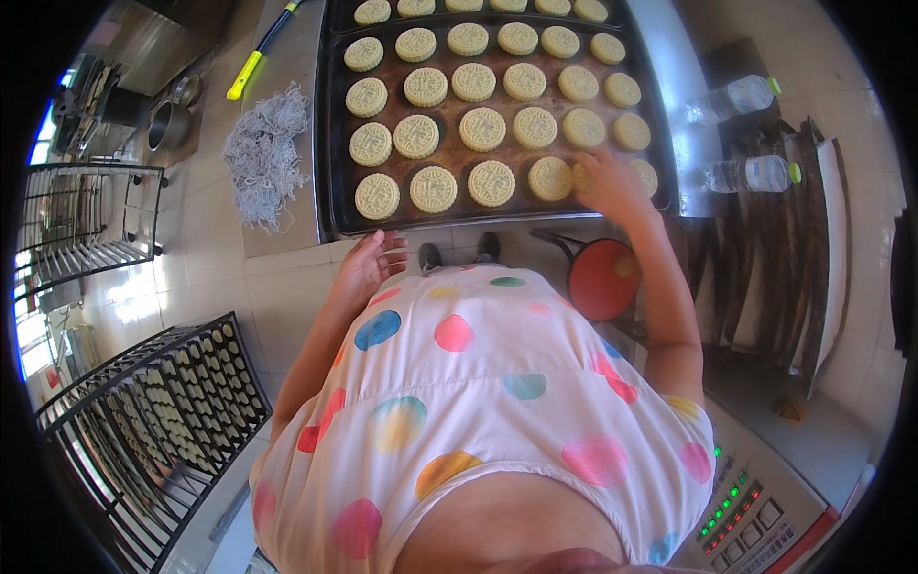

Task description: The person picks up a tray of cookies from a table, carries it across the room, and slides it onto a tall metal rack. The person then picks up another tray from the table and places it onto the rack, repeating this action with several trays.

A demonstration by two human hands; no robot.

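Observation:
Rows of round pale mooncakes point(482, 129), stamped with raised patterns and scalloped at the edge, lie on a dark baking tray point(449, 219). At the front row's right part, my right hand point(609, 182) closes its fingers on a mooncake point(581, 180), which is partly covered by them. Just right of that hand another mooncake point(645, 177) shows. My left hand point(368, 266) hangs at the tray's front left corner, fingers loosely apart, holding nothing.
A grey string mop head point(270, 153) and a yellow-black handle point(251, 72) lie left of the tray. Two water bottles point(751, 175) lie at right. A red round stool point(602, 279) stands below. Racks point(182, 383) hold loaded trays at lower left; a lit control panel point(741, 517) is lower right.

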